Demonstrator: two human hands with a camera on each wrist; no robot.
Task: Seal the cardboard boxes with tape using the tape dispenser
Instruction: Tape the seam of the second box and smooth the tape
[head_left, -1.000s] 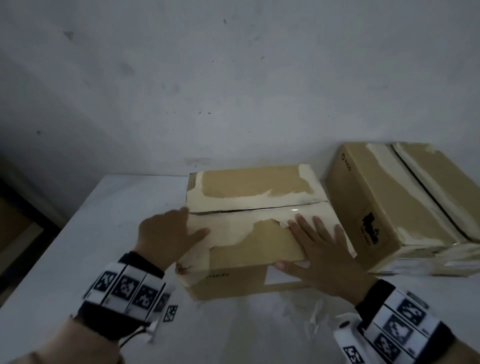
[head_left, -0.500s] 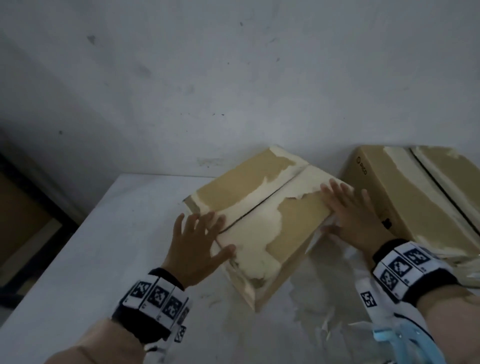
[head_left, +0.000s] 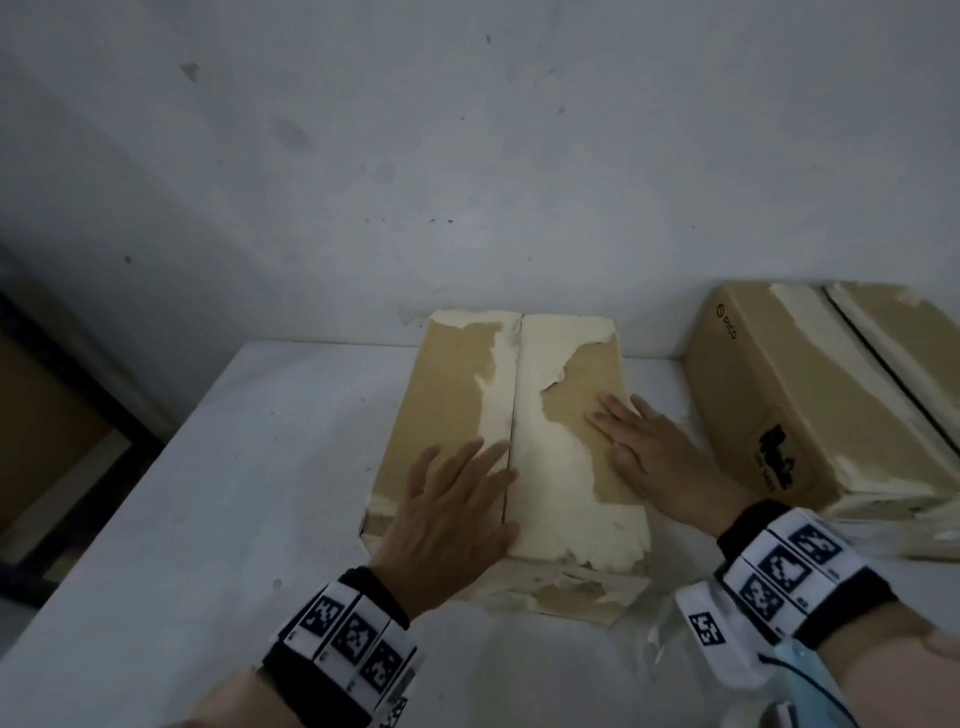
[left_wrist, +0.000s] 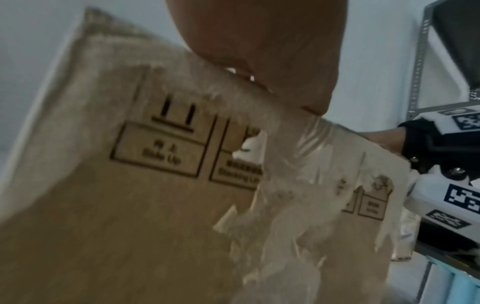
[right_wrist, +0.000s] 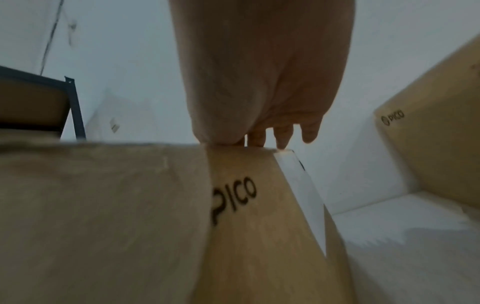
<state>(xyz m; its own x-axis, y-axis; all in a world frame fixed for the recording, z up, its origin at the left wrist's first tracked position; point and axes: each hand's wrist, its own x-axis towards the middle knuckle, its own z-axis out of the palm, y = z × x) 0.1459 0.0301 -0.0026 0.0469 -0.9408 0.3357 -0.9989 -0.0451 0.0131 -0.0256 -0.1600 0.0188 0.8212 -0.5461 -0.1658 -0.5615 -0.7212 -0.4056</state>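
A worn cardboard box (head_left: 452, 395) with torn pale patches lies on the white table (head_left: 234, 493), its top seam running away from me. My left hand (head_left: 457, 499) rests flat on the near left flap, fingers spread up to the seam. On the right flap lies my right hand (head_left: 639, 441), flat with straight fingers. The left wrist view shows the box's side (left_wrist: 130, 205) with printed handling marks and old clear tape. In the right wrist view the box (right_wrist: 103, 205) carries a PICO print. No tape dispenser is in view.
A second cardboard box (head_left: 810, 395) with an open top seam lies tilted at the right, against the wall (head_left: 467, 156). Crumpled clear film (head_left: 660, 629) lies on the table near my right wrist. A dark shelf frame (head_left: 78, 415) stands left of the table.
The box has turned about a quarter turn, so its seam went from crosswise to pointing away from me. Both hands now lie flat on its top flaps.
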